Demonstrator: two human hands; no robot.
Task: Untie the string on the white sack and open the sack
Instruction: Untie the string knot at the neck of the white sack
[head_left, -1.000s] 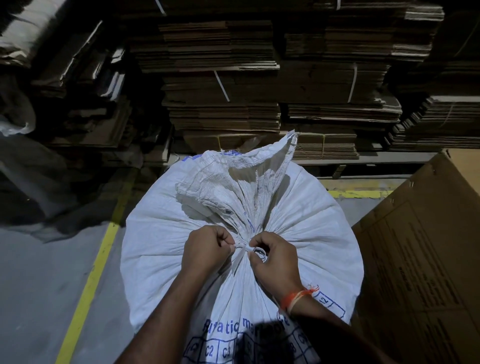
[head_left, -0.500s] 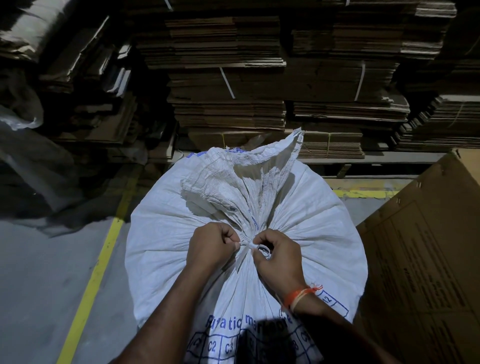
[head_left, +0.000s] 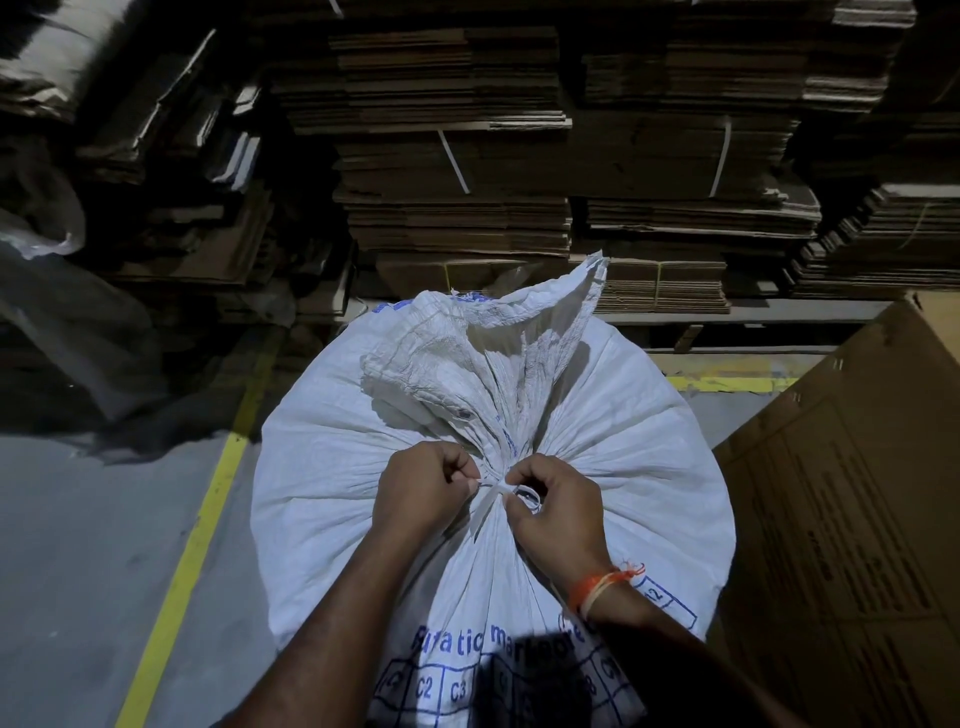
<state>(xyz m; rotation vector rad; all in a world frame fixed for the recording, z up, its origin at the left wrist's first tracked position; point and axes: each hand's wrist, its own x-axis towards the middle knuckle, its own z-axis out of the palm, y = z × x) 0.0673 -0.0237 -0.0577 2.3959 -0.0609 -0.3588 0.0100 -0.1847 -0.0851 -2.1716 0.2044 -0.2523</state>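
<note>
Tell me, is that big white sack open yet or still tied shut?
Still tied shut. The white sack is gathered at its neck, cinched by the string, which the left hand and right hand are pinching.

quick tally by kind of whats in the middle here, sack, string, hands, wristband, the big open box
sack: 1
string: 1
hands: 2, left hand and right hand, each in a closed grip on the string
wristband: 1
box: 1
total: 6
</note>
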